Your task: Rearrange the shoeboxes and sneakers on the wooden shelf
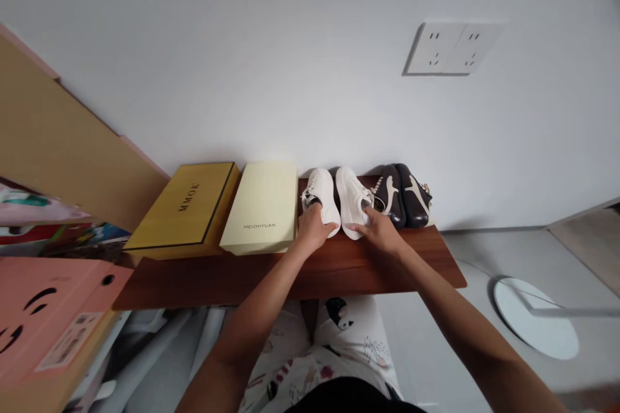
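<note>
While both hands work on the white pair, the left hand (314, 229) is closed round the near end of the left white sneaker (321, 188), thumb on the outside, fingers at the collar, and the right hand (380, 229) has the right white sneaker (349, 188) the same way; fingertips mostly hidden, can't tell how deep they go. Pair sits toward the wall (290, 64) side of the counter (349, 274), between the cream MEIZHIYUAN box (264, 200) and the dark brown sneakers (407, 197), narrow gap between the two shoes. For good handling, judging from this view: pinch the stiff near ends rather than the soft collars, move both shoes evenly, bring the soles flat and parallel, don't let the right knuckles nudge the dark pair, which is just beside. Light pressure should do; squeezing would likely crease the uppers. Materials: white uppers look smooth, leather-like and matte, with rounded outlines, pale laces, thick chunky soles and a grey lining patch at the openings. Dark pair looks glossier low down, with cream curved overlays and light laces. Counter is a long, narrow reddish-brown board with streaky wood grain, slight sheen, thin edge. Cream box is plain, flat-topped card; gold MMOK box (186, 200) is card too, dark line along its edges, finely textured maybe, too small to tell.
</note>
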Demonstrator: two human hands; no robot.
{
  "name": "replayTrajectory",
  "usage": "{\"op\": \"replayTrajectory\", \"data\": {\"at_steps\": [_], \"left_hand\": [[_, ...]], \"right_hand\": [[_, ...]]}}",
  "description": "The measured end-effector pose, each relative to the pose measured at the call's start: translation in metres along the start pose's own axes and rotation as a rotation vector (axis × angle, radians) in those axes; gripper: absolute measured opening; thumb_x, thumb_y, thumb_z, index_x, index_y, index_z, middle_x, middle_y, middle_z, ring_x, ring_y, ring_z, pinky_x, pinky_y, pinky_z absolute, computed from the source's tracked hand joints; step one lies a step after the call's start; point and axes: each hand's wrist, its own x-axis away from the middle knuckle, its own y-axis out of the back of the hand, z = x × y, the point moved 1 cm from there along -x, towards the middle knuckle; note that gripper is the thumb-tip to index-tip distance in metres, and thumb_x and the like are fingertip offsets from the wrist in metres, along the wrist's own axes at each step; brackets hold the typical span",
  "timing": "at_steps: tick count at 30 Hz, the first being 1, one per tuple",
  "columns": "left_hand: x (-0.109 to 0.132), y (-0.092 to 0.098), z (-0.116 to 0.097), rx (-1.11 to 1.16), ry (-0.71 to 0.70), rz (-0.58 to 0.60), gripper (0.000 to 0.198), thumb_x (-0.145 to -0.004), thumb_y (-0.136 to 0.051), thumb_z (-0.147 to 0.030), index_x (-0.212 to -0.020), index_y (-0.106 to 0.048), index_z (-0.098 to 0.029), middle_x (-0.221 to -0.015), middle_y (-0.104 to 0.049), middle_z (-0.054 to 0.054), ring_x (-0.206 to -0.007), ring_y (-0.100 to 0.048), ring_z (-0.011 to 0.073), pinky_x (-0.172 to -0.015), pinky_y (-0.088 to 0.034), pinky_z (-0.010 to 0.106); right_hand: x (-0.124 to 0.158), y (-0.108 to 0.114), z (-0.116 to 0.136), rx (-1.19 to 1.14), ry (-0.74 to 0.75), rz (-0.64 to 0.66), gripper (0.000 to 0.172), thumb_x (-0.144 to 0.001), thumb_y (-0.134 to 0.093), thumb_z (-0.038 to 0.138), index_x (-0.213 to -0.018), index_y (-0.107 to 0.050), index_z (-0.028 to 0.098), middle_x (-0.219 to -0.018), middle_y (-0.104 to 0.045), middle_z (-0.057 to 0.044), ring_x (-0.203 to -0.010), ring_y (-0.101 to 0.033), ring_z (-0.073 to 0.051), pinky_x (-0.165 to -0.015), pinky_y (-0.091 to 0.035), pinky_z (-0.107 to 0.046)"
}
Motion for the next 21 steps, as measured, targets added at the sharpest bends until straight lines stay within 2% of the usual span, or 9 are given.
{"op": "replayTrajectory", "data": {"at_steps": [4, 9, 15, 21], "left_hand": [[0.001, 0.0, -0.011, -0.347, -0.148, 0.144, 0.035, -0.069, -0.081, -0.02, -0.095, -0.057, -0.015, -0.104, -0.065, 0.019, -0.109, -0.061, 0.037, -0.097, -0.038, 0.044], [0.003, -0.006, -0.021, -0.695, -0.14, 0.254, 0.034, -0.078, -0.074, -0.018, -0.105, -0.055, -0.011, -0.105, -0.064, 0.019, -0.107, -0.061, 0.0331, -0.095, -0.04, 0.042], [0.001, -0.01, -0.022, -0.821, -0.173, 0.288, 0.032, -0.082, -0.071, -0.023, -0.107, -0.055, -0.01, -0.106, -0.063, 0.017, -0.109, -0.059, 0.0308, -0.093, -0.04, 0.04], [0.001, -0.02, -0.019, -0.845, -0.182, 0.26, 0.027, -0.084, -0.067, -0.022, -0.106, -0.056, -0.011, -0.103, -0.063, 0.016, -0.105, -0.059, 0.0293, -0.092, -0.041, 0.039]], "right_hand": [[-0.006, -0.004, 0.02, 0.512, 0.152, 0.199, 0.024, -0.077, -0.074, 0.041, -0.088, -0.063, 0.022, -0.089, -0.072, -0.009, -0.085, -0.066, -0.027, -0.076, -0.043, -0.033], [-0.013, -0.018, 0.031, 0.862, 0.189, 0.383, 0.023, -0.086, -0.065, 0.038, -0.096, -0.059, 0.019, -0.102, -0.072, -0.015, -0.097, -0.067, -0.029, -0.08, -0.042, -0.032], [-0.017, -0.028, 0.029, 0.971, 0.209, 0.453, 0.024, -0.091, -0.06, 0.039, -0.102, -0.057, 0.018, -0.11, -0.07, -0.014, -0.1, -0.066, -0.028, -0.081, -0.042, -0.03], [-0.02, -0.036, 0.028, 0.954, 0.252, 0.396, 0.023, -0.089, -0.063, 0.035, -0.102, -0.059, 0.016, -0.106, -0.069, -0.014, -0.099, -0.063, -0.028, -0.084, -0.042, -0.033]]}}
